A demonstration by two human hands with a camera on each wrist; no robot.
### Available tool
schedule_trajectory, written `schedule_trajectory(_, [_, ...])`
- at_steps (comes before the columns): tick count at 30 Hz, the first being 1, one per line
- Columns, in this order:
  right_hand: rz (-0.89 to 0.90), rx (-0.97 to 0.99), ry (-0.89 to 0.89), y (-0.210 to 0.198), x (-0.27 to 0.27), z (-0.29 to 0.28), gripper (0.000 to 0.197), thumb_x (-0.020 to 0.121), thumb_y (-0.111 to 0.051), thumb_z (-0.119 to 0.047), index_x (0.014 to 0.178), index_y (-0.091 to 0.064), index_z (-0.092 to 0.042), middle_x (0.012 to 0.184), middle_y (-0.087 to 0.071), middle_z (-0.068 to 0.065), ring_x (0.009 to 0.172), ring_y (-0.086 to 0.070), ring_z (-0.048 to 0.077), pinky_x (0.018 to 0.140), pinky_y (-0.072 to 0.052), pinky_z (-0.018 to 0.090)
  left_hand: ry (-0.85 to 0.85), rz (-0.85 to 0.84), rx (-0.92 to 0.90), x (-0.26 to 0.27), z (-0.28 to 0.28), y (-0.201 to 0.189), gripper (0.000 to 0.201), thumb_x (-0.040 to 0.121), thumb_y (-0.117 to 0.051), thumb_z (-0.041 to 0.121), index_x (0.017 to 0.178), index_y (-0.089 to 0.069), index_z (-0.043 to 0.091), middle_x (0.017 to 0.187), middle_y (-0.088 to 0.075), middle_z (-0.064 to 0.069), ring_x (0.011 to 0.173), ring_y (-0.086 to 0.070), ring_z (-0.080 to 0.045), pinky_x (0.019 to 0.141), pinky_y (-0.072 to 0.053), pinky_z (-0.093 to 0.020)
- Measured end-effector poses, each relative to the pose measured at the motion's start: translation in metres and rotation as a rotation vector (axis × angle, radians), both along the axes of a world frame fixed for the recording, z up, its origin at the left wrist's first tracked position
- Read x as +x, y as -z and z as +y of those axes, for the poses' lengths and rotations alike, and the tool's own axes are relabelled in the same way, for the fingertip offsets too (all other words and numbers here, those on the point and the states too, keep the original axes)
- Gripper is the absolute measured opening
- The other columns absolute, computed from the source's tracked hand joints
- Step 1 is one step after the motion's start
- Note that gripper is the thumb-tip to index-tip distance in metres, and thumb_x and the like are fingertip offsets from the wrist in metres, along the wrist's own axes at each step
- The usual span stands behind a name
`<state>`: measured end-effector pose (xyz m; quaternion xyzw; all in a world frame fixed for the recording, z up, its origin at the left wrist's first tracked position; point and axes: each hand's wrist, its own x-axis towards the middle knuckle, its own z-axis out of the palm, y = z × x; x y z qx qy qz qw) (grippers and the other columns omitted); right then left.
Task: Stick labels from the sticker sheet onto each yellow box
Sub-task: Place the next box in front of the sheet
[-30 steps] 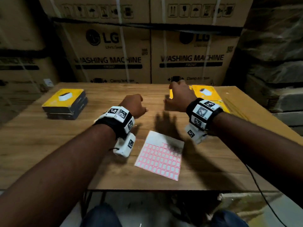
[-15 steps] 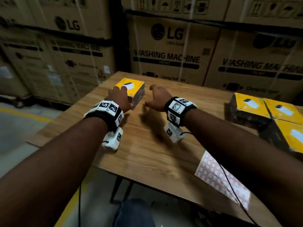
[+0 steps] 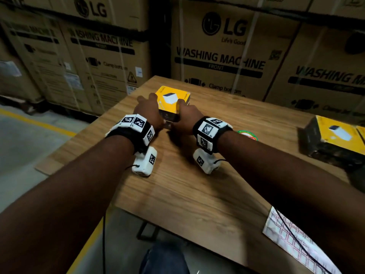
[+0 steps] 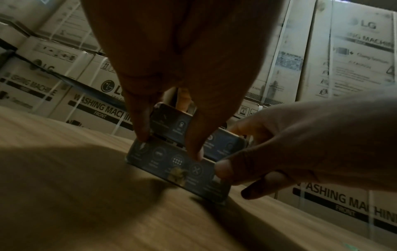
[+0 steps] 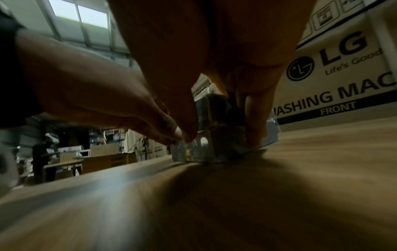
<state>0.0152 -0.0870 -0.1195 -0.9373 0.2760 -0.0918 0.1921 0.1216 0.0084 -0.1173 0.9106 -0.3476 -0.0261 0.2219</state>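
Note:
A stack of two yellow-topped boxes with dark sides stands near the table's far left corner. My left hand grips its left side and my right hand grips its right side. In the left wrist view my left hand has thumb and fingers pressed on the dark printed side of the boxes, with the right hand coming in from the right. In the right wrist view my right hand clamps the boxes. The pink-gridded sticker sheet lies at the table's near right edge.
More yellow boxes sit at the right of the wooden table. A small round green and red object lies behind my right wrist. Large cardboard washing machine cartons stand close behind the table. The floor drops away on the left.
The view has swung left. Both hands travelled from the table's middle to the left stack of yellow boxes and now hold it from both sides.

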Motion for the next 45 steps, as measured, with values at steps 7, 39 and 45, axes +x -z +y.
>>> schedule_trajectory(7, [0.001, -0.012, 0.027, -0.012, -0.017, -0.001, 0.076, 0.078, -0.077, -0.030, 0.134, -0.034, -0.002, 0.123, -0.057, 0.023, 0.112, -0.056, 0.038, 0.078, -0.046, 0.037, 0.038, -0.003, -0.024, -0.015, 0.004, -0.023, 0.079, 0.074, -0.082, 0.019, 0.139, -0.037, 0.017, 0.139, -0.030, -0.021, 0.111, -0.056, -0.043, 0.096, -0.046, -0.045])
schedule_trajectory(39, [-0.143, 0.336, 0.402, -0.055, -0.285, -0.091, 0.054, 0.085, -0.072, -0.028, 0.125, -0.042, -0.008, 0.104, -0.064, 0.014, 0.087, -0.069, 0.024, 0.068, -0.060, 0.039, 0.396, 0.274, -0.113, -0.221, -0.111, -0.022, 0.053, 0.099, -0.045, 0.045, 0.135, -0.036, 0.007, 0.135, -0.053, -0.018, 0.118, -0.055, -0.036, 0.094, -0.048, -0.044])
schedule_trajectory(45, [-0.065, 0.426, 0.384, -0.040, -0.281, -0.093, 0.067, 0.081, -0.077, -0.029, 0.132, -0.038, -0.010, 0.108, -0.064, 0.015, 0.091, -0.069, 0.025, 0.073, -0.061, 0.042, 0.387, 0.232, 0.047, -0.212, -0.107, -0.007, 0.067, 0.091, -0.064, 0.038, 0.141, -0.031, 0.011, 0.129, -0.058, -0.013, 0.110, -0.061, -0.033, 0.088, -0.054, -0.042])
